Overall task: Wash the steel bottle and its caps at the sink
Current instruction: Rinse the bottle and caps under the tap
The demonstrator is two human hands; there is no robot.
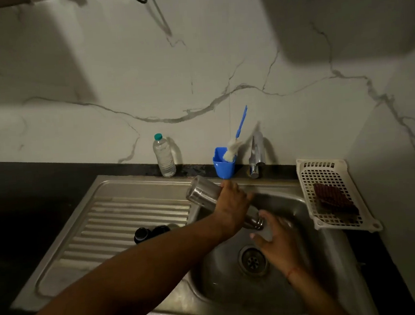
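Just past the drain point(252, 260) I see the right hand point(276, 241), fingers spread and relaxed under the mouth of the steel bottle point(202, 191). Blur keeps me from telling whether they touch it. Farther from the drain, the left hand point(232, 205) wraps round the bottle's middle and hides that part. The bottle is tilted, neck down toward the drain. Left of the drain, two dark caps point(141, 234) sit on the ribbed drainboard point(121, 215), their details lost in shadow.
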